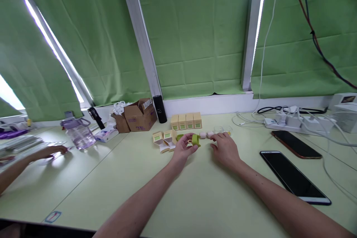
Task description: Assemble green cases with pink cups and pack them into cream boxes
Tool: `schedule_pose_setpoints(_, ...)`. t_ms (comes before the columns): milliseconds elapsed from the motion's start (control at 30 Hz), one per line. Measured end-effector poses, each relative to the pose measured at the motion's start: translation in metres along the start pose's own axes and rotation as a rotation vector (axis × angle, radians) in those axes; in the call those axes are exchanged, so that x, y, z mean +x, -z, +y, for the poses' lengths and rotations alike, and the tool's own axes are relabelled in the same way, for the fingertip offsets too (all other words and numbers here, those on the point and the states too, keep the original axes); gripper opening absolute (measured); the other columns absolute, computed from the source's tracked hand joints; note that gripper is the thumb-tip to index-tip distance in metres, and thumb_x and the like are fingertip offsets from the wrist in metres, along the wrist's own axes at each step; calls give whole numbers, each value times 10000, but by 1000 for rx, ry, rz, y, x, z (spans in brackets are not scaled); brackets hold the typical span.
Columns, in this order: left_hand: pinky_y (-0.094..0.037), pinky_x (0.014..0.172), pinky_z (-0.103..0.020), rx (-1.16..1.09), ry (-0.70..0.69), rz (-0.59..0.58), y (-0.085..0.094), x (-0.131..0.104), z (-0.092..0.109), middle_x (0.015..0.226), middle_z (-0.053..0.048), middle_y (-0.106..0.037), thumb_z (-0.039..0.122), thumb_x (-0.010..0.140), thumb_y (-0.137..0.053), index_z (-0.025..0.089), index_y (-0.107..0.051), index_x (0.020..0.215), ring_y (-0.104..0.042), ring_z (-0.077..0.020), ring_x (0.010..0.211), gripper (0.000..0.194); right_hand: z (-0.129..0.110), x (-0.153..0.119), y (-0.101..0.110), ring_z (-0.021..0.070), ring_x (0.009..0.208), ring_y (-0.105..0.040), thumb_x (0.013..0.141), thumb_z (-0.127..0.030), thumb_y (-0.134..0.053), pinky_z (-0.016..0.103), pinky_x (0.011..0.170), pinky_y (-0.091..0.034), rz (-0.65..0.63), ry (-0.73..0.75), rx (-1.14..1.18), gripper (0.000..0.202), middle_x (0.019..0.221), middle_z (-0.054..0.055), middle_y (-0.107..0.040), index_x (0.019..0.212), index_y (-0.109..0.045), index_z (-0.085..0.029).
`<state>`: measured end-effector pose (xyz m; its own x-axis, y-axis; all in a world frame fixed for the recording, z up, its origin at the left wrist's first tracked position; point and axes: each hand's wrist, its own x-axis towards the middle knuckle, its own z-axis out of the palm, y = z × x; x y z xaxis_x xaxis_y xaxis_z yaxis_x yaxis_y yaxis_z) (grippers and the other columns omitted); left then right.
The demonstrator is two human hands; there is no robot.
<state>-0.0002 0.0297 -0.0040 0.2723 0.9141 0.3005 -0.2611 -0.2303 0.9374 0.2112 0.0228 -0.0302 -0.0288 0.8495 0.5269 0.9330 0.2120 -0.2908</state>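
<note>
My left hand [185, 148] is closed on a small green item [195, 140], held just above the table. Beside it, my right hand [224, 148] reaches down to the table with bent fingers, its fingertips at a small pale pink piece [209, 134]; whether it grips the piece is unclear. Another pink piece [202, 134] lies just left of that one. Small clear round items [227, 130] are behind my right hand. Two opened small boxes [164, 140] lie left of my left hand, and a row of several closed boxes [186, 121] stands behind.
A brown carton [141, 116] and a black cylinder [160, 109] stand at the back. Two phones [294, 174] and a power strip [299, 124] with cables are at the right. At the left are a purple bottle [79, 134] and another person's hand [50, 151].
</note>
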Motion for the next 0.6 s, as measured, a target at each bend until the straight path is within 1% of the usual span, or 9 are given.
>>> schedule_pose_setpoints(100,-507,851,-292,-78,40,4,2,1,-3,1116,-78,-700,255,635,-947,204,-671,1138,-636,-188,991,576,6,8,-2,290,1078,-533,878,-143,-653,377,901,-391,20,16,-92,283,1138,113,-704,1149,-710,-203)
schedule_pose_setpoints(200,-502,825,-284,-105,61,0,3,1,-5,1072,-62,-707,224,603,-958,203,-655,1110,-653,-169,925,591,14,18,-5,318,1190,-478,869,-143,-655,403,975,-354,38,52,-180,311,1229,138,-660,1168,-719,-202)
schedule_pose_setpoints(300,-505,796,-281,-101,75,-11,2,0,-6,1068,-56,-705,204,586,-960,203,-646,1087,-663,-166,893,591,19,28,-7,327,1258,-422,861,-113,-626,415,1019,-318,21,95,-247,320,1303,147,-612,1149,-733,-202)
schedule_pose_setpoints(400,-510,781,-275,-91,91,-23,1,-1,-6,1110,-69,-709,186,588,-953,201,-626,1088,-674,-166,889,598,20,35,-10,328,1294,-388,841,-74,-597,425,1047,-289,0,125,-279,361,1352,149,-577,1147,-738,-204)
schedule_pose_setpoints(500,-512,761,-267,-83,97,-26,1,-1,-6,1157,-86,-714,176,579,-949,203,-608,1079,-683,-174,905,605,19,39,-15,329,1316,-371,836,-52,-578,446,1088,-256,-4,147,-281,358,1359,156,-571,1107,-752,-207)
schedule_pose_setpoints(600,-514,749,-270,-72,100,-23,1,-1,-7,1164,-92,-720,177,568,-946,205,-603,1081,-688,-181,906,618,17,42,-20,332,1316,-379,840,-42,-564,465,1107,-252,4,152,-255,312,1343,163,-581,1007,-772,-204)
